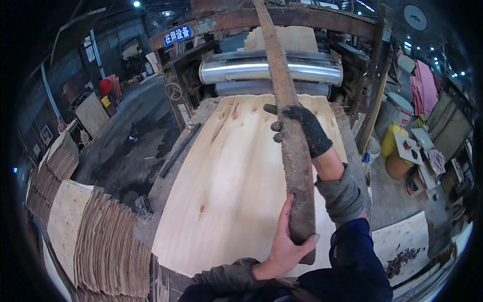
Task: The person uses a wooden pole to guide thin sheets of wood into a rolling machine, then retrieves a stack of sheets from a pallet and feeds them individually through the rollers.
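Note:
A long, dirty, rust-brown bar (298,176) slants up from my body over a pale wood veneer sheet (216,186). Around its near end is my bare left hand (286,249), with fingers along the left side and the thumb at the right edge. Farther up, my right hand (313,132) in a black glove is wrapped round the bar; its fingertips show past the left edge, and the bar hides part of the fingers. Beyond the sheet lies a shiny metal roller (251,70) in a rusty machine frame (241,21). The bar crosses in front of both.
Stacked veneer sheets (103,246) stand at the lower left. A handwheel (174,91) sits on the machine's left side, and a dark rod (180,150) lies beside the sheet. At the right are a drum (396,110), a yellow bag (394,139) and another veneer piece (402,244).

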A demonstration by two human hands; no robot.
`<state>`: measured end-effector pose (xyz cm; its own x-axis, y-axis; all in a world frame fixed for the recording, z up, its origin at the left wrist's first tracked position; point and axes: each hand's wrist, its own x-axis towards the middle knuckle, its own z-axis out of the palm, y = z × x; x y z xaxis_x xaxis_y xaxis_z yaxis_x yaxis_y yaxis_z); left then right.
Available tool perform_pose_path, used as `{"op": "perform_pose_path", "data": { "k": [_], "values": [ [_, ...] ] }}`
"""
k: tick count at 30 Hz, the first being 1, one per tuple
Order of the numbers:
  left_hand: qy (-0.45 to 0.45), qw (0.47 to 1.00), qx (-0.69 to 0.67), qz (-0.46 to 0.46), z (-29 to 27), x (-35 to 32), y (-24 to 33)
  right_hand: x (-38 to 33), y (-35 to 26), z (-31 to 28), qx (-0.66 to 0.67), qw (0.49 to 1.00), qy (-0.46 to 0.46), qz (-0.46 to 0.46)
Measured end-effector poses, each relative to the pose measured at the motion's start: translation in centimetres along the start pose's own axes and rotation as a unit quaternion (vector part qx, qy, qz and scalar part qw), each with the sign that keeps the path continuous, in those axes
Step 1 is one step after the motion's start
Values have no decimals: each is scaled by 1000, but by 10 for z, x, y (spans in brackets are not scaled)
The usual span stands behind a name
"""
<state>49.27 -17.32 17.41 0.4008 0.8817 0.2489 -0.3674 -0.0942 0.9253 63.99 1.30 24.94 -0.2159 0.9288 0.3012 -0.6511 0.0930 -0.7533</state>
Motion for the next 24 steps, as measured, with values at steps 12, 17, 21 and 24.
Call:
{"op": "perform_pose_path", "data": {
  "k": [12, 17, 21, 24],
  "values": [
    [17, 999, 38, -4, -73, 43, -34, 64, 40, -25, -39, 999, 21, -10],
    [7, 998, 54, 30, -86, 87, -49, 98, 35, -51, -33, 998, 47, -7],
    [12, 993, 101, 67, -78, 112, -44, 97, 24, -65, -28, 996, 79, 37],
    [11, 987, 135, 84, -78, 128, -53, 60, 34, -62, -76, 995, 57, 34]
  ]
}}
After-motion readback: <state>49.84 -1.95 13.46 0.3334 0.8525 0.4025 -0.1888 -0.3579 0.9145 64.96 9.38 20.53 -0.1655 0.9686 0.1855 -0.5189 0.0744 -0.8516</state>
